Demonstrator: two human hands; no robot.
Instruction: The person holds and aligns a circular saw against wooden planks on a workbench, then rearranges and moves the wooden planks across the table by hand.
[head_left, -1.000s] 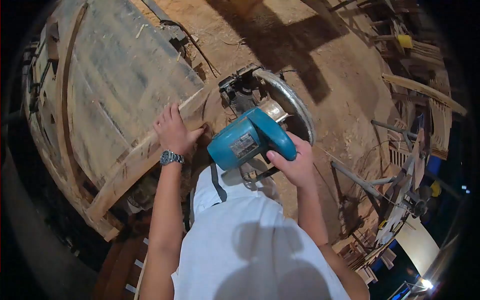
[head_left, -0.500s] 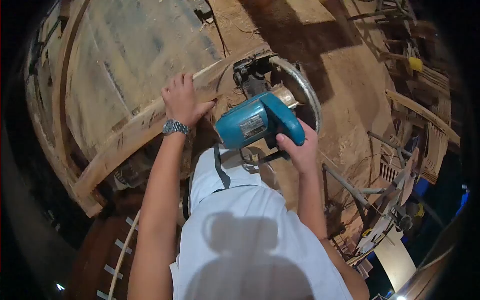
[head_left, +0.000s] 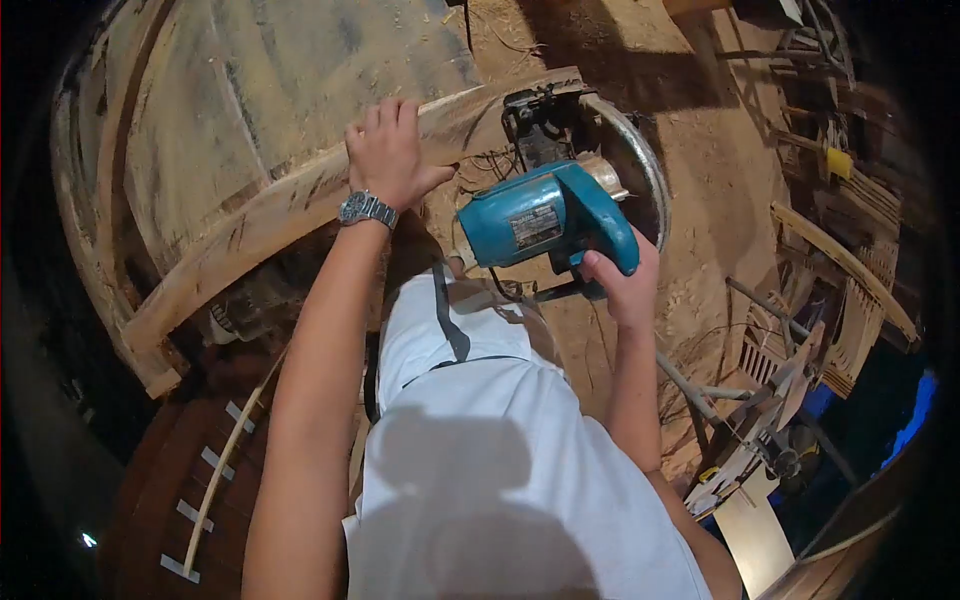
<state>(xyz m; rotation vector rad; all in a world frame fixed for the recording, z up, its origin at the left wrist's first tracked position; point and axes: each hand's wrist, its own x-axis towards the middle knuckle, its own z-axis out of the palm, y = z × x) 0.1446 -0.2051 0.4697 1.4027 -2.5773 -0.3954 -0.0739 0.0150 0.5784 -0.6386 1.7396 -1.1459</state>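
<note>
My right hand point(head_left: 632, 285) is closed around the rear handle of a teal circular saw point(head_left: 515, 225). The saw has a rounded metal guard point(head_left: 632, 135) on its right, and its front part meets the right end of a long curved wooden beam point(head_left: 240, 240). The blade's cutting edge is hidden from me. Across that beam lies my left hand point(head_left: 388, 155), its fingers over the top and far side and its thumb reaching toward the saw along the near side. A metal watch point(head_left: 367, 208) is on my left wrist.
Beyond the beam is a broad, dusty board point(head_left: 330, 80). Sawdust covers the brown ground point(head_left: 700, 190). To the right stand slatted wooden pieces point(head_left: 760, 350), metal bars point(head_left: 690, 385) and another curved timber point(head_left: 845, 262). A thin strip point(head_left: 215, 490) lies at lower left.
The saw, my hands and the beam's right end sit higher and farther right in view. The whole scene has shifted and turned slightly with my head. Both hands keep the same hold.
</note>
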